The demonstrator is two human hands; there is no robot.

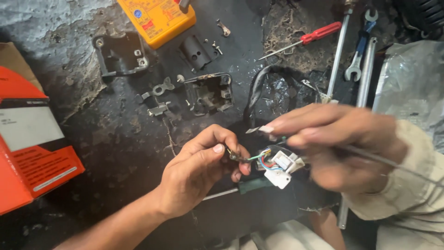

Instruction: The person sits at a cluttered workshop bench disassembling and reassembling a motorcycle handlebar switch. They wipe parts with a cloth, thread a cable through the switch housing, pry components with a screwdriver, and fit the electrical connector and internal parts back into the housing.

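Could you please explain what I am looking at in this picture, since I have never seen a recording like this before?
This single picture comes from a camera worn on a person's head, looking down at their own two bare hands over a dark, grimy work surface. The left hand pinches thin coloured wires that lead to small white connectors. The right hand, blurred, seems to grip a thin tool or cable; which one is unclear. Around them lie black plastic housing parts, a yellow meter, a red-handled screwdriver, a green-handled screwdriver, a spanner and an orange box.
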